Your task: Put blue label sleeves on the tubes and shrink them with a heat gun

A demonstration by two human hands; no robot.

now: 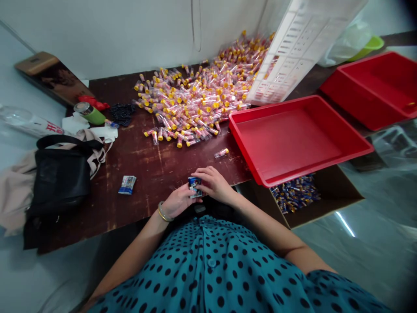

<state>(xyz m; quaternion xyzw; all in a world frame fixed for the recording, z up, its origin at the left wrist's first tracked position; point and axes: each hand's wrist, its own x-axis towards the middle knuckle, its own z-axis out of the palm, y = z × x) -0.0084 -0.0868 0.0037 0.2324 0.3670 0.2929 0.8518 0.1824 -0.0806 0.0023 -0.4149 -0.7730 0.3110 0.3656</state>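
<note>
A small blue printed packet is pinched between both my hands at the near edge of the dark wooden table. My left hand, with a gold bangle on its wrist, grips the packet from below. My right hand closes over it from the right. A second blue packet lies flat on the table to the left. One clear tube with a yellow cap lies alone just beyond my hands. Behind it spreads a big heap of such tubes.
A red tray overhangs the table's right edge, another red tray lies further right. A white slotted crate leans over the heap. A cardboard box of small blue items sits below. A black bag and green can lie left.
</note>
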